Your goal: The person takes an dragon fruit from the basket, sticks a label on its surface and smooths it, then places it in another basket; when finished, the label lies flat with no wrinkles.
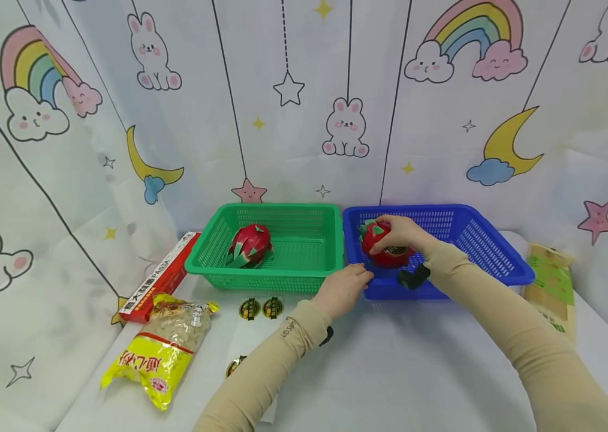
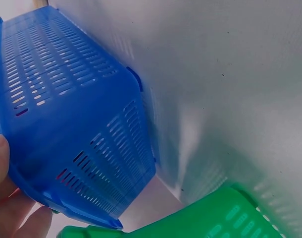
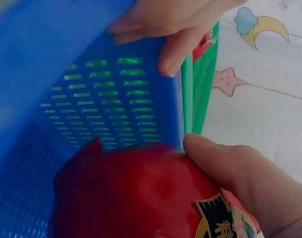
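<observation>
My right hand grips a red dragon fruit inside the blue basket, near its left end. A black-and-gold sticker shows on the fruit in the right wrist view, with the thumb against the skin. My left hand holds the blue basket's front-left rim; in the left wrist view its thumb and fingers curl over that rim. Another dragon fruit lies at the left in the green basket, which stands right beside the blue one.
On the left lie a yellow bag of pasta and a red pasta box. Round black-and-gold stickers are on a white sheet before the green basket. A green-and-tan packet lies at the right.
</observation>
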{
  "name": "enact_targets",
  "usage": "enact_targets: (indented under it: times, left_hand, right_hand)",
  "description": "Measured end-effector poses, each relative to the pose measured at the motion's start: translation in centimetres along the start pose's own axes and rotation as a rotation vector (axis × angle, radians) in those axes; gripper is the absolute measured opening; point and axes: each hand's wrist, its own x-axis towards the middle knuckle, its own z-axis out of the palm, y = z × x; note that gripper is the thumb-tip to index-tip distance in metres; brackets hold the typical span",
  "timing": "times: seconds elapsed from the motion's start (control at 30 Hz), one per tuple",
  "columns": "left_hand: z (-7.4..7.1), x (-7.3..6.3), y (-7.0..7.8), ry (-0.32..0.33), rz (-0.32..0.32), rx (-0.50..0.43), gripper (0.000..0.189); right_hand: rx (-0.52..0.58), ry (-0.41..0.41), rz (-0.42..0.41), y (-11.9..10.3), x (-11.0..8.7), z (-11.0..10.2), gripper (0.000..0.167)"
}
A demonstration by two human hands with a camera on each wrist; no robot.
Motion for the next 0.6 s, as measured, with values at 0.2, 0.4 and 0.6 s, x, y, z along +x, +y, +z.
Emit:
enact_targets:
  times: [0.2,0.4,0.6]
  left_hand:
    - [0.06,0.0,0.04,0.008,0.007,0.004,0.026]
    - [0.28,-0.03,-0.04,0.027,0.016,0.018,0.026]
    - [0.04,-0.13,0.04,0.026,0.014,0.017,0.025]
  right_hand:
    - [-0.003,-0.061,0.031,0.06,0.36,-0.14,0.085]
    - [-0.015,-0.095,0.037,0.36,0.77,-0.27,0.085]
    - [0.006,-0.127,0.045,0.41,1.02,-0.02,0.084]
